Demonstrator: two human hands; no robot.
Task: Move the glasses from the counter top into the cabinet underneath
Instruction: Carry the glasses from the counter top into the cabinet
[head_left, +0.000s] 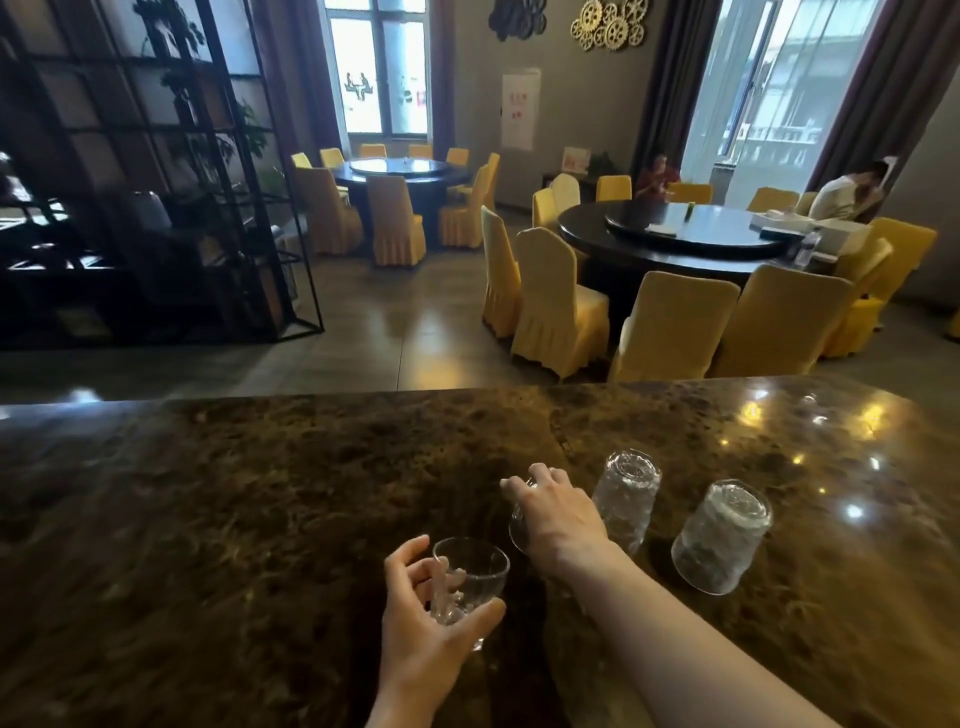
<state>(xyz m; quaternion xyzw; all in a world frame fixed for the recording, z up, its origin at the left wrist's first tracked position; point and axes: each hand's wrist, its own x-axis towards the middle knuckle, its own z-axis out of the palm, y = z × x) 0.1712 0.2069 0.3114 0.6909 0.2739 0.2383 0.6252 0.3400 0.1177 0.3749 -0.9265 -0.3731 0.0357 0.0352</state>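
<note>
On the dark marble counter top (234, 493), my left hand (431, 639) is wrapped around a clear glass (470, 582) that stands rim up near the front. My right hand (556, 512) lies over the top of a second clear glass (519, 530), fingers closed on it. To the right, two more textured glasses stand upside down: one (626, 496) just beside my right hand, another (722, 538) further right. The cabinet underneath is out of view.
Beyond the counter's far edge lies a dining room with round dark tables (670, 234) and yellow-covered chairs (558, 306). A black metal shelf (156, 171) stands at the left. Two people sit at the far right table.
</note>
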